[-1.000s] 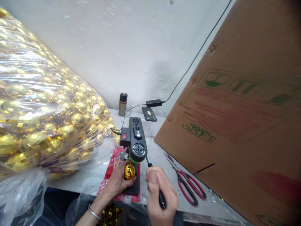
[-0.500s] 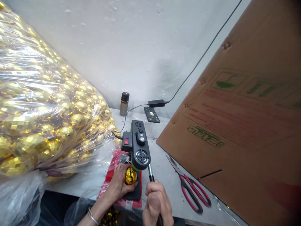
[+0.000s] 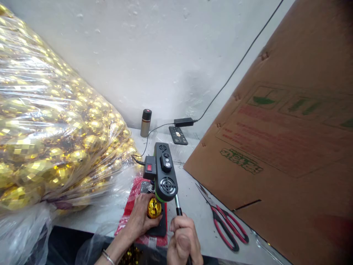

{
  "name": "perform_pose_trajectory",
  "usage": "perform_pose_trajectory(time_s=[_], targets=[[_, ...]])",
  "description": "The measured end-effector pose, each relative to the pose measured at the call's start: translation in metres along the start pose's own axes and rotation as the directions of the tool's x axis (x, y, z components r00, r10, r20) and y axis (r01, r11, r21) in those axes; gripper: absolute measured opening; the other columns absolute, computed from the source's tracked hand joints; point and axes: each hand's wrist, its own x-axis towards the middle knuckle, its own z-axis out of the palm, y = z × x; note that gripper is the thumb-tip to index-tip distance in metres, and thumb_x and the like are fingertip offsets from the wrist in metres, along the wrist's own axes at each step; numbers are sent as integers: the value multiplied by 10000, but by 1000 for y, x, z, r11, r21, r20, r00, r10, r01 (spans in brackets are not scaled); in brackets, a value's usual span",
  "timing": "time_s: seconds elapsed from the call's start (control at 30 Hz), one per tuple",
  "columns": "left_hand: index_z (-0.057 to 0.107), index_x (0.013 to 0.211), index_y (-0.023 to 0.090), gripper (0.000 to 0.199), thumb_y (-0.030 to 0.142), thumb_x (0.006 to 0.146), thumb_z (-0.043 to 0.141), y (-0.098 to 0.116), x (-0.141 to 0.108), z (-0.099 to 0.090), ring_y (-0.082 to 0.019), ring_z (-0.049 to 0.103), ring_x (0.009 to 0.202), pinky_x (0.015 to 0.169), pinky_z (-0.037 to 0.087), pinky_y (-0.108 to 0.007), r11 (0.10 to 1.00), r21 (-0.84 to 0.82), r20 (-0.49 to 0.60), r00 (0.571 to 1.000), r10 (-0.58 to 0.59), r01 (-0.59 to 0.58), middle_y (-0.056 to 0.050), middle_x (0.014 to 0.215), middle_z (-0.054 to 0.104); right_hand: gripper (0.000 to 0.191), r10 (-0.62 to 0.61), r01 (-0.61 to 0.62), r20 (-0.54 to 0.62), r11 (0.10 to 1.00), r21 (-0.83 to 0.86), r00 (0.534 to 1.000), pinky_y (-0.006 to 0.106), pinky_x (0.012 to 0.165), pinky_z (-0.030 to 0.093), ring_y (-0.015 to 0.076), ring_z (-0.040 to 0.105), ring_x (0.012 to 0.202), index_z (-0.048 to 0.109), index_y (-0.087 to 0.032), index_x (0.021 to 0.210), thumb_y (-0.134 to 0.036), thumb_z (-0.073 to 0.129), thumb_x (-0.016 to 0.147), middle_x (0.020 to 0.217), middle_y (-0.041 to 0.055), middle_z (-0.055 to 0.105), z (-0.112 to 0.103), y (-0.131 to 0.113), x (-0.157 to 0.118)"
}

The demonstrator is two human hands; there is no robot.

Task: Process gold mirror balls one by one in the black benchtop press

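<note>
A shiny gold faceted ball [image 3: 154,208] is held between the thumb and fingers of my left hand [image 3: 140,213], below the front end of a small black bench drill press [image 3: 166,165]. The machine's head hides the drill tip, so I cannot tell whether it touches the ball. My right hand [image 3: 184,239] is wrapped round the black grip of the machine's metal lever [image 3: 178,203]. Under the ball, the machine's dark base [image 3: 157,230] rests on red plastic wrapping [image 3: 126,217]. A red switch [image 3: 149,167] shows on the box at the machine's left side.
To the left bulges a big clear bag of gold balls [image 3: 55,140]. A large cardboard box [image 3: 264,147] leans in from the right, with red-handled scissors [image 3: 223,221] beside it. Behind the machine are a bottle [image 3: 146,123], a phone [image 3: 178,135] and a power adapter [image 3: 184,122] with its cord.
Almost nothing differs. The view has shifted very slightly; both hands keep the same grips on the ball and the lever.
</note>
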Motion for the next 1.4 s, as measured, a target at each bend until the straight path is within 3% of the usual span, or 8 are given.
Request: perform_pose_trajectory(time_s=[0.43,1.07,1.13,1.3,1.4], targets=[[671,1091,201,406,258,711,803,0,0,1,-337,638,1005,908,537,-485,999,38,0,1000,5,-5,-97,1056,700,371,8,-9,9,999,35,1000,284,666,425,100,488,567,471,-229,713,-192,407,1076,665,-56,515,-2,4,-6],[701,1066,205,418,265,671,823,4,2,0,-345,666,960,877,554,-492,998,57,-18,1000,10,-9,-94,997,712,409,14,-9,-66,997,79,998,308,764,480,97,551,576,464,-220,679,-207,402,1083,670,-58,509,3,15,-15],[699,1070,208,425,264,669,826,4,2,0,-343,666,961,875,556,-490,998,56,-18,1000,4,-3,-93,1002,714,411,-12,15,-63,998,60,998,316,789,491,95,554,576,463,-219,680,-202,396,1085,673,-57,505,4,16,-18],[692,1086,201,451,284,666,835,0,2,3,-337,663,962,877,557,-492,999,51,-30,999,20,-19,-103,1030,720,393,-39,42,-69,998,51,997,285,639,475,98,523,585,436,-219,717,-166,335,1092,714,-43,474,10,22,-32],[691,1079,200,441,331,687,846,-1,0,2,-331,665,962,877,559,-485,999,41,-28,999,19,-18,-100,1031,716,406,-55,56,-46,998,28,997,312,725,515,102,543,609,446,-225,733,-192,298,1110,727,-43,502,8,34,-41]])
